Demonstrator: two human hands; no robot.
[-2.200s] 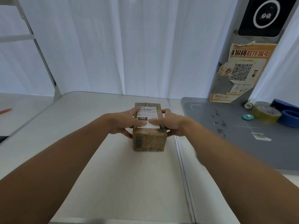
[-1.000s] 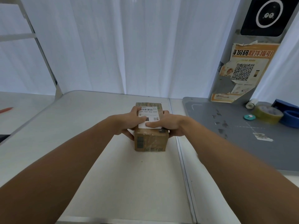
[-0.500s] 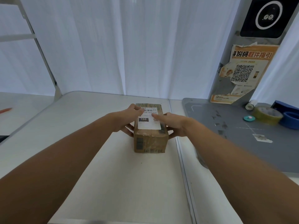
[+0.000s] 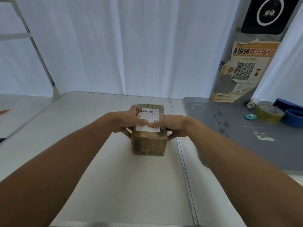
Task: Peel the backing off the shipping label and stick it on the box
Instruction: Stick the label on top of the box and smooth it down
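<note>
A small brown cardboard box (image 4: 149, 145) was clasped by the left grip (image 4: 126, 122) and right grip (image 4: 175, 126), its white shipping label (image 4: 148, 112) partly hidden; open white tabletop (image 4: 123, 185) lay all around.

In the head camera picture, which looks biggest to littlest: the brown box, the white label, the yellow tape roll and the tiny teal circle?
1. brown box, biggest.
2. white label and yellow tape roll: they look about alike, so I won't rank them.
3. teal circle, littlest.
</note>
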